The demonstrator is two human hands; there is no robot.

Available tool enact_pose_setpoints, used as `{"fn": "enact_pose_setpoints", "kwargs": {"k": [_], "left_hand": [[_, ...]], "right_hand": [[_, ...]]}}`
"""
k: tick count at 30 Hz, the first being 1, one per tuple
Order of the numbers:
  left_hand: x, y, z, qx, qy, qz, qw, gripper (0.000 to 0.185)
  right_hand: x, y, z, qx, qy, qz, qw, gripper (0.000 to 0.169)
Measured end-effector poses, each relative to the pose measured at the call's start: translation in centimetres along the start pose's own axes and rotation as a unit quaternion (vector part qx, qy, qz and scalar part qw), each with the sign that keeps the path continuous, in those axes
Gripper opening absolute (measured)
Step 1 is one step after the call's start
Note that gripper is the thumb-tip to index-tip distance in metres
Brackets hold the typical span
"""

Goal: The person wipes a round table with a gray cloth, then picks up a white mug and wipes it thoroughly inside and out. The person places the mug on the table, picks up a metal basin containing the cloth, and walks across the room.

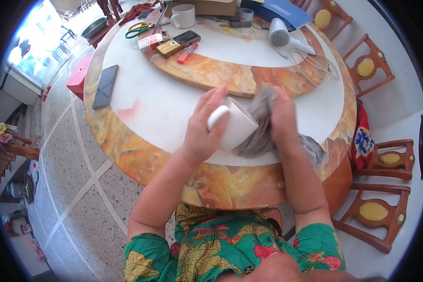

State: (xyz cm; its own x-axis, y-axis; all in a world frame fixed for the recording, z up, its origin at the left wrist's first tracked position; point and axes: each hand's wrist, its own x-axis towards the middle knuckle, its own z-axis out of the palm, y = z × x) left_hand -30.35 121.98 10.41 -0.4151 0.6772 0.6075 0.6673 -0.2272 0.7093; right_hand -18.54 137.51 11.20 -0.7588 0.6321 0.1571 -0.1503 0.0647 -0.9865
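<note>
My left hand [206,125] holds a white mug [238,125] by its handle side, tilted with its mouth towards the right, above the near part of the round table [151,120]. My right hand [283,116] grips a grey cloth [261,130] just right of the mug's mouth; the hand and cloth are a little blurred. Part of the cloth hangs down beside the mug. More grey cloth [312,149] lies on the table by my right forearm. Whether the cloth touches the mug's rim is not plain.
A raised turntable [211,72] bears a second white mug [183,16], a keypad phone [178,43], a red lighter [188,53], scissors [137,30], a hair dryer [280,33] and its cord. A smartphone [105,86] lies at the table's left edge. Wooden chairs [373,211] stand at the right.
</note>
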Motion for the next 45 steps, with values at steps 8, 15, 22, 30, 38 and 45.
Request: {"fn": "enact_pose_setpoints", "kwargs": {"k": [8,15,22,30,38,45], "left_hand": [[0.2,0.4,0.3,-0.411,0.062,-0.294,0.861,0.056],[0.9,0.2,0.4,-0.54,0.148,-0.283,0.778,0.048],[0.5,0.3,0.3,-0.636,0.134,-0.302,0.697,0.045],[0.6,0.4,0.2,-0.562,0.149,-0.298,0.757,0.041],[0.2,-0.4,0.4,-0.671,0.092,-0.325,0.66,0.044],[0.4,-1.1,-0.1,-0.699,0.003,-0.369,0.613,0.052]], "right_hand": [[-2.5,-1.4,4.0,-0.439,-0.121,-0.405,0.793,0.033],[-1.2,0.0,5.3,-0.333,-0.084,-0.36,0.867,0.045],[-0.9,1.1,2.9,0.13,-0.177,0.032,0.975,0.068],[-1.9,-0.4,4.1,-0.041,-0.16,-0.098,0.981,0.07],[-1.1,-0.6,3.0,-0.027,-0.09,-0.051,0.994,0.022],[-1.1,-1.1,2.2,-0.02,-0.132,-0.06,0.989,0.018]]}}
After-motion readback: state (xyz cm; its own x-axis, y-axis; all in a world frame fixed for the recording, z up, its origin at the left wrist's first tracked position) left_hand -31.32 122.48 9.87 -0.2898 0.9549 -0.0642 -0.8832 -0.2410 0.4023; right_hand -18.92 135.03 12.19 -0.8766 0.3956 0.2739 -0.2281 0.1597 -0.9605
